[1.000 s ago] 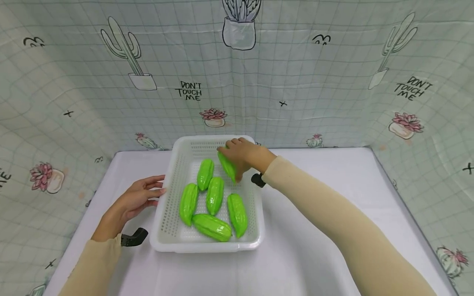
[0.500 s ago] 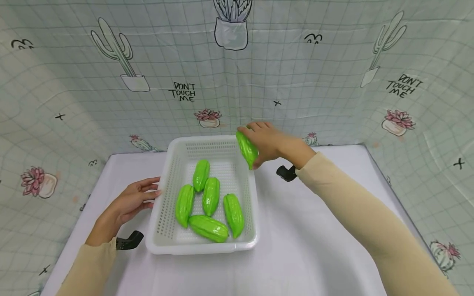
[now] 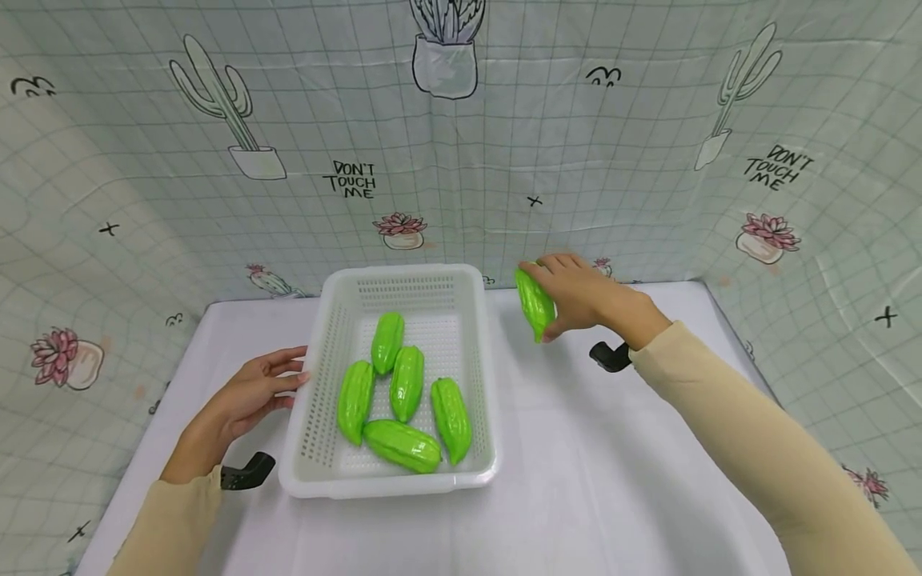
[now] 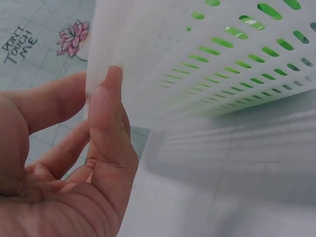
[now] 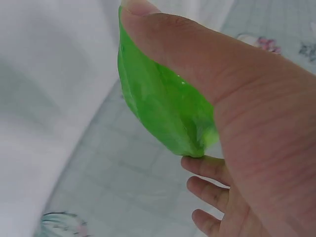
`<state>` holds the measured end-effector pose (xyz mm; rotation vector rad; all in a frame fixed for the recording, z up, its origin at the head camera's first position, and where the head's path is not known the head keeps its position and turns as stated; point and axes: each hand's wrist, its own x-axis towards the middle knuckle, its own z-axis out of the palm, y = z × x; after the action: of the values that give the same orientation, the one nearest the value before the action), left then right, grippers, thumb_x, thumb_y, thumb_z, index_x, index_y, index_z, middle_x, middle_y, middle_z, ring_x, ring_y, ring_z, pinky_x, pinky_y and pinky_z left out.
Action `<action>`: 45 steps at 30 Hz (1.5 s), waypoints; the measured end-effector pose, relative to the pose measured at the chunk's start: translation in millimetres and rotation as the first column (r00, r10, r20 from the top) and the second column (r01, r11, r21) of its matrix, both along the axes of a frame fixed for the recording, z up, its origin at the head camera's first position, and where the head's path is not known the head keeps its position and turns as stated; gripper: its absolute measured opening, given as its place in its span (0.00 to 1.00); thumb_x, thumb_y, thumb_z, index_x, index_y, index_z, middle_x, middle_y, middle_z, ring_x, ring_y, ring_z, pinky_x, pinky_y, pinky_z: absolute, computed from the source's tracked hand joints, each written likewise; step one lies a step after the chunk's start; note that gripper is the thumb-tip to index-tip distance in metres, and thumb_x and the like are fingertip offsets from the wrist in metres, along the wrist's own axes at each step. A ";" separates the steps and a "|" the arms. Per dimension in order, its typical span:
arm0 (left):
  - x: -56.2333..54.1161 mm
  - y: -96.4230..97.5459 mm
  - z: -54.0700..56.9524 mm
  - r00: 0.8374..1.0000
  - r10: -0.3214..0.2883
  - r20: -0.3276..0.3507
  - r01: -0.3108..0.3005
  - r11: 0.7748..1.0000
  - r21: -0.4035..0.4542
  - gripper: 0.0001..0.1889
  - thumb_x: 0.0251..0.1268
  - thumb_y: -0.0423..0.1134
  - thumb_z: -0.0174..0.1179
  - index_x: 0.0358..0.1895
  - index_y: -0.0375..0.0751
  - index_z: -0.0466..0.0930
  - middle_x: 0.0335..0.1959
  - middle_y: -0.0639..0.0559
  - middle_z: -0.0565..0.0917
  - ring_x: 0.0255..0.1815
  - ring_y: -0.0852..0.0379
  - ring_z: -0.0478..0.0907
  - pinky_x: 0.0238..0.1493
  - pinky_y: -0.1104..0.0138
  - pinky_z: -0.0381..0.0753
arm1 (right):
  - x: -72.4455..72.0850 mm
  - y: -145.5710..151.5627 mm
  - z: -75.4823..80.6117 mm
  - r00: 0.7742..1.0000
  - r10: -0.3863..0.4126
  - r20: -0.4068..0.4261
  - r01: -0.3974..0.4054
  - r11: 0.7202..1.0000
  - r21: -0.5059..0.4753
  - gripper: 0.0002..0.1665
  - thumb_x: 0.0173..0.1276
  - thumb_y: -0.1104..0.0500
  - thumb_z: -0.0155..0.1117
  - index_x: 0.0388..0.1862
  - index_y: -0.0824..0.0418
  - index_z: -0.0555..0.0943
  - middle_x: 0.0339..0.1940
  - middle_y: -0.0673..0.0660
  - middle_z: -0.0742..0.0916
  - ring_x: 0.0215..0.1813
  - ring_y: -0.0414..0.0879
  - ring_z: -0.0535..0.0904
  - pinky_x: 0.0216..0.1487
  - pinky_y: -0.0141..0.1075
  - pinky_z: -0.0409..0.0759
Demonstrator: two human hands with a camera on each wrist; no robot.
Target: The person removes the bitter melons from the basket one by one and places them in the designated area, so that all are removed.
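My right hand (image 3: 579,292) holds a bright green, ridged star fruit (image 3: 535,304) in the air to the right of the basket, thumb at its pointed tip and fingertips at its other end. In the right wrist view the thumb covers part of the star fruit (image 5: 153,98). A white perforated plastic basket (image 3: 486,384) stands left of centre, with several more star fruits (image 3: 451,420) lying in it. Relaxed fingers of my left hand (image 3: 248,396) touch the basket's left rim. In the left wrist view, fingertips meet the basket wall (image 4: 148,94), and green shows through its holes.
A white cloth (image 3: 562,464) covers the table. Behind and at both sides hangs a checked curtain (image 3: 504,160) printed with cacti and lettering. Black wrist-camera mounts (image 3: 248,472) sit at both cuffs.
My right hand has lifted the star fruit out of the basket, over its right rim and further right. The left hand stays at the basket's left rim. The head view has shifted slightly.
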<state>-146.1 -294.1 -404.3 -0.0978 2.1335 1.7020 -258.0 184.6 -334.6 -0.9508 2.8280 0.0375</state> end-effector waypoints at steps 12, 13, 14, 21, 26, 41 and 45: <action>0.5 -0.2 1.7 1.000 0.007 -0.001 -0.007 1.000 -0.011 0.38 0.81 0.34 0.59 0.84 0.28 0.49 0.65 0.40 0.73 0.43 0.64 0.82 0.42 0.70 0.85 | -3.4 46.9 -50.9 0.986 -0.128 0.109 0.130 0.991 -0.013 0.71 0.53 0.42 0.87 0.84 0.68 0.57 0.78 0.77 0.68 0.80 0.75 0.59 0.79 0.69 0.54; 0.3 -0.3 1.9 1.000 0.006 0.000 -0.006 1.000 -0.012 0.38 0.81 0.34 0.59 0.84 0.28 0.49 0.66 0.40 0.73 0.43 0.64 0.82 0.42 0.70 0.85 | -4.0 50.4 -54.1 0.984 -0.135 0.116 0.137 0.991 -0.009 0.71 0.53 0.41 0.87 0.84 0.68 0.57 0.77 0.78 0.68 0.80 0.76 0.59 0.79 0.69 0.54; 0.1 -0.5 1.8 1.000 0.005 0.001 -0.005 1.000 -0.010 0.38 0.81 0.34 0.59 0.84 0.28 0.49 0.65 0.40 0.73 0.43 0.64 0.82 0.43 0.70 0.85 | -4.9 54.1 -57.5 0.982 -0.143 0.124 0.144 0.990 -0.003 0.71 0.53 0.41 0.87 0.84 0.68 0.57 0.77 0.78 0.68 0.80 0.76 0.59 0.79 0.69 0.54; -2.9 -3.5 1.3 1.000 -0.010 -0.011 0.010 1.000 0.023 0.38 0.81 0.33 0.58 0.84 0.27 0.49 0.57 0.54 0.77 0.43 0.64 0.83 0.43 0.70 0.85 | -9.3 69.2 -69.7 0.972 -0.175 0.160 0.176 0.984 0.009 0.71 0.55 0.41 0.86 0.84 0.69 0.55 0.77 0.78 0.69 0.78 0.77 0.61 0.78 0.70 0.55; -1.3 -1.9 1.8 1.000 -0.006 -0.006 0.006 1.000 0.024 0.38 0.81 0.33 0.58 0.84 0.27 0.49 0.58 0.52 0.77 0.44 0.64 0.83 0.43 0.70 0.85 | -9.0 72.4 -72.4 0.965 -0.178 0.191 0.179 0.984 0.014 0.72 0.54 0.42 0.87 0.84 0.70 0.54 0.77 0.78 0.68 0.78 0.77 0.60 0.78 0.70 0.55; -0.1 -3.5 0.8 1.000 -0.007 -0.002 0.007 1.000 0.027 0.37 0.81 0.34 0.58 0.84 0.28 0.49 0.57 0.53 0.78 0.44 0.64 0.83 0.44 0.69 0.85 | -6.5 72.6 -75.4 0.952 -0.193 0.236 0.197 0.980 0.007 0.73 0.56 0.44 0.86 0.85 0.70 0.51 0.80 0.80 0.63 0.80 0.79 0.56 0.79 0.71 0.51; -0.4 -3.7 0.4 1.000 -0.002 -0.003 0.002 1.000 0.027 0.37 0.81 0.34 0.58 0.84 0.28 0.50 0.58 0.52 0.77 0.44 0.64 0.83 0.44 0.69 0.85 | -6.9 71.0 -74.8 0.953 -0.195 0.231 0.198 0.980 0.013 0.73 0.55 0.44 0.87 0.85 0.69 0.51 0.80 0.80 0.63 0.80 0.79 0.56 0.79 0.71 0.51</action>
<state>-146.5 -297.8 -403.9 -0.0858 2.1109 1.7307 -264.9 255.6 -409.4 -0.6243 2.6910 -0.1046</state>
